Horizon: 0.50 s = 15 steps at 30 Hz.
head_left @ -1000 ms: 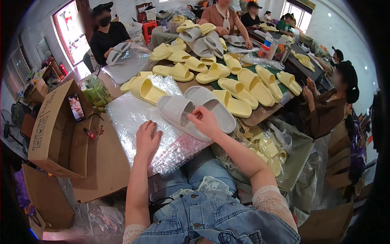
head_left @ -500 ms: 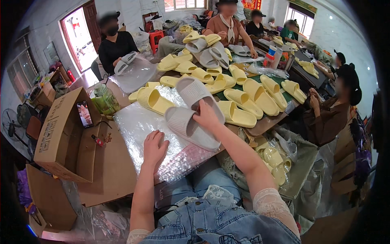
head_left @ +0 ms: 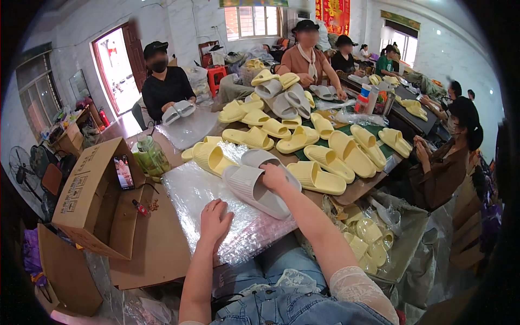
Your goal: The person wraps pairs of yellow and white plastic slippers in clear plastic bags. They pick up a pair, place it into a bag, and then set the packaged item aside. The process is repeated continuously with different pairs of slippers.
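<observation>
My right hand (head_left: 274,177) grips a pair of grey slide sandals (head_left: 254,184), held together and tilted above a stack of clear plastic bags (head_left: 200,195) on the table. The fingers of my left hand (head_left: 215,219) are spread flat on the plastic, near its front edge. A yellow sandal (head_left: 208,157) lies just behind the grey pair.
Several yellow sandals (head_left: 319,146) and some grey ones (head_left: 284,97) cover the table beyond. An open cardboard box (head_left: 92,195) with a phone (head_left: 123,172) stands at the left. Other people sit around the table. A bag of yellow sandals (head_left: 368,238) hangs at my right.
My right hand has turned the two grey sandals from lying side by side to pressed together and lifted. My left hand slid slightly forward on the plastic.
</observation>
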### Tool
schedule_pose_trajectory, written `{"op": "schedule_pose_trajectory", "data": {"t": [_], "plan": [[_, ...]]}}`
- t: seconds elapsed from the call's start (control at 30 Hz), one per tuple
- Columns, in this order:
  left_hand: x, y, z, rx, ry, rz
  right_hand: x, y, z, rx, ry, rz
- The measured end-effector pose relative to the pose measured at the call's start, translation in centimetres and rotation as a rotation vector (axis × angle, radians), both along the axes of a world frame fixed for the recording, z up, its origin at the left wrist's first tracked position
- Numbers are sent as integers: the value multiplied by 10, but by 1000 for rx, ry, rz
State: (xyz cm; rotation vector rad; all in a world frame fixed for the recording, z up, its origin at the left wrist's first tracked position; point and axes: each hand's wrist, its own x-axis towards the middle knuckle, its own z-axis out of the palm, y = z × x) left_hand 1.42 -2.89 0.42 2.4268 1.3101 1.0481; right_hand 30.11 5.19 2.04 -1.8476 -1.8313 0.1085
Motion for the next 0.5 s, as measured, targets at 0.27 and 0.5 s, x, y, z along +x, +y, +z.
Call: {"op": "schedule_pose_trajectory", "data": {"t": [0.27,0.5], "plan": [[4,-3,-2,-5,-20,39,-3,-46,53,346,107,28],[-1,4,-2,-74,45,22,-51,-98,82,11,-19,100]]}}
